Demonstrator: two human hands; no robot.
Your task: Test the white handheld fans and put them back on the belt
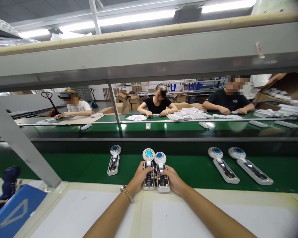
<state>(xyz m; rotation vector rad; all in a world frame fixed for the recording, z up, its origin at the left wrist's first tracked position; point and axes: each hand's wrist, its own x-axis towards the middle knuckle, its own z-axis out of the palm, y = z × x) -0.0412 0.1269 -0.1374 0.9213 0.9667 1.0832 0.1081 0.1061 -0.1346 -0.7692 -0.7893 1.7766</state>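
Side by side in front of me are two white handheld devices, each with a round slotted head, a blue disc at its centre and a body showing a black circuit board. Around the left device [149,178] closes my left hand [141,177], its thumb on the board side. My right hand [173,179] grips the right device [163,181], thumb near a small lit spot. Both are upright and close together, at the near edge of the green conveyor belt [84,168]. Fingers behind the bodies are mostly hidden.
A similar device [113,163] lies left on the belt; two more, a nearer one [225,170] and a farther-right one [254,170], lie right. White worktop [89,211] is before me, a blue folder-like object [17,211] at left. Co-workers sit across, beyond a metal post [24,142].
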